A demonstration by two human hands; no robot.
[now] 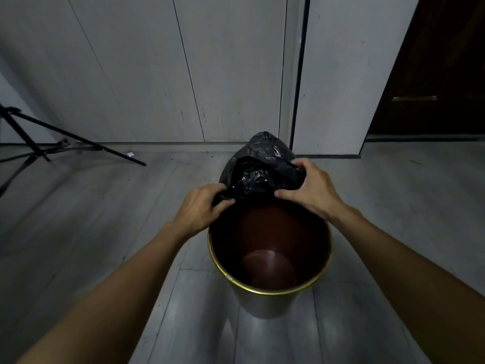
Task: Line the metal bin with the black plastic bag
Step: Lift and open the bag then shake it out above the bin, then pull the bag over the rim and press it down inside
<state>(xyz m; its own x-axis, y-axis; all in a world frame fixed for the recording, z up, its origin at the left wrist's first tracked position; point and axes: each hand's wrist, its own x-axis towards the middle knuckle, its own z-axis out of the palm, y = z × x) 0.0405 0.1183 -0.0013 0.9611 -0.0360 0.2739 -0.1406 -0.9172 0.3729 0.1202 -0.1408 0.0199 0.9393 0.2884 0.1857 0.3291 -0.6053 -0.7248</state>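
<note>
A round metal bin (pixel 265 302) with a gold rim and a dark reddish inside stands on the floor below me. Its bottom is bare. A crumpled black plastic bag (pixel 258 164) is held above the bin's far edge. My left hand (pixel 202 208) pinches the bag's lower left edge. My right hand (pixel 308 186) grips the bag's right side, with fingers curled over the plastic. Both forearms reach in from the bottom corners.
Grey plank floor (pixel 105 219) surrounds the bin. Pale wall panels (pixel 162 74) stand just behind it. A black tripod (pixel 39 145) spreads its legs at the left. A dark doorway (pixel 433 74) lies at the right.
</note>
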